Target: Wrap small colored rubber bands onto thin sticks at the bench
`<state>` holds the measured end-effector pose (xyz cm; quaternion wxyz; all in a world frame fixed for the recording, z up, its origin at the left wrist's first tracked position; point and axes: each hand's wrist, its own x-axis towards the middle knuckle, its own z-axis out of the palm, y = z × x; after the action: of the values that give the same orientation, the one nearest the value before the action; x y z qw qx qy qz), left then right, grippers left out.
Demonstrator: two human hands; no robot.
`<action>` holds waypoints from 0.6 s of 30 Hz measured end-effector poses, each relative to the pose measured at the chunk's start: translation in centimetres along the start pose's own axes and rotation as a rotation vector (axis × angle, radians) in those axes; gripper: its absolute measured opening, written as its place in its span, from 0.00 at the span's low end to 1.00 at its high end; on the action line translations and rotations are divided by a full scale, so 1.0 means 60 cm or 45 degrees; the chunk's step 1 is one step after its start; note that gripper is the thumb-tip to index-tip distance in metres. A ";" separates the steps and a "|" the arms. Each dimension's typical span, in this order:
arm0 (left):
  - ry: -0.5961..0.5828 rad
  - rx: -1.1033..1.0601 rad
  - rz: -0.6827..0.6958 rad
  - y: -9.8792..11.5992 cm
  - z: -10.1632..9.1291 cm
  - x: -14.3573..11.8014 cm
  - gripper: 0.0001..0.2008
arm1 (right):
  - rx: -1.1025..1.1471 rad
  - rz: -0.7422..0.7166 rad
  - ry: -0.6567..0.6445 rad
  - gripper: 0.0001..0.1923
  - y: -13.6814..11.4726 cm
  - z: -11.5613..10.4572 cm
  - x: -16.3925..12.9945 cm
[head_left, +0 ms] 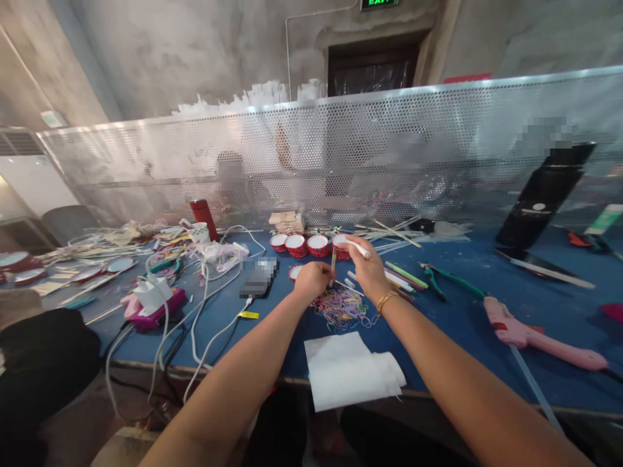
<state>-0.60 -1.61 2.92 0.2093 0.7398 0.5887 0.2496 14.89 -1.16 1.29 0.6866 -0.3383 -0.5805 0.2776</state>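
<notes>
We are pinching a wooden stick [333,261] in our closed left hand [311,280] and gripping a white stick [359,247] in our closed right hand [366,267]; either may be slipping into the rubber bands [341,308] just below.

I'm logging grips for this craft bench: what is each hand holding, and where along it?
The left hand pinches a thin wooden stick at its lower end. The right hand holds a white stick near its middle, ends protruding.

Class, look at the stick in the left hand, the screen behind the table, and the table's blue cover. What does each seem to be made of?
Stick in the left hand: probably wood, pale tan and matt. Screen: likely metal sheet, silvery with a soft sheen, punched with rows of small holes. Blue cover: seems felt or cloth, dull and without glare.
</notes>
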 end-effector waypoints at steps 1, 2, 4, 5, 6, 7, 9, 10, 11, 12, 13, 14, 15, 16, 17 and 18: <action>0.012 -0.003 0.010 -0.003 0.000 0.000 0.10 | -0.001 0.022 0.048 0.22 0.000 -0.002 0.001; 0.023 -0.012 0.018 -0.007 0.001 0.001 0.10 | -0.009 0.042 0.091 0.22 -0.001 -0.004 0.003; 0.025 -0.047 0.016 -0.014 0.002 0.005 0.10 | -0.050 0.058 0.159 0.22 -0.002 -0.009 0.005; 0.013 -0.067 0.008 -0.017 0.002 0.007 0.10 | -0.073 0.056 0.162 0.20 -0.004 -0.011 0.005; -0.005 -0.084 -0.003 -0.020 0.002 0.009 0.09 | -0.102 0.053 0.189 0.18 -0.006 -0.012 0.005; -0.021 -0.097 -0.009 -0.022 0.002 0.010 0.09 | -0.137 0.057 0.183 0.16 -0.009 -0.013 0.003; -0.040 -0.119 -0.009 -0.025 0.002 0.012 0.08 | -0.176 0.081 0.167 0.12 -0.015 -0.013 -0.001; -0.045 -0.130 -0.004 -0.026 0.001 0.012 0.08 | -0.167 0.110 0.151 0.10 -0.017 -0.012 -0.003; -0.050 -0.142 0.001 -0.026 0.001 0.012 0.08 | -0.153 0.135 0.137 0.09 -0.019 -0.011 -0.006; -0.052 -0.152 0.006 -0.027 0.001 0.012 0.08 | -0.141 0.155 0.123 0.07 -0.021 -0.009 -0.009; -0.058 -0.160 0.012 -0.027 0.001 0.013 0.08 | -0.136 0.166 0.110 0.07 -0.022 -0.008 -0.011; -0.063 -0.168 0.015 -0.028 0.001 0.014 0.08 | -0.144 0.170 0.098 0.07 -0.022 -0.007 -0.013; -0.067 -0.178 0.015 -0.029 0.001 0.015 0.08 | -0.165 0.169 0.086 0.07 -0.021 -0.007 -0.015; -0.071 -0.186 0.013 -0.029 0.001 0.016 0.08 | -0.195 0.167 0.073 0.06 -0.020 -0.007 -0.016; -0.074 -0.190 0.010 -0.030 0.002 0.017 0.08 | -0.228 0.166 0.062 0.06 -0.019 -0.007 -0.016; -0.076 -0.188 0.008 -0.030 0.002 0.019 0.08 | -0.258 0.165 0.053 0.05 -0.018 -0.008 -0.017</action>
<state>-1.71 -0.12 1.84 0.2801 0.7313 0.5598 0.2710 15.17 -2.67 1.48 0.6414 -0.4486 -0.5681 0.2541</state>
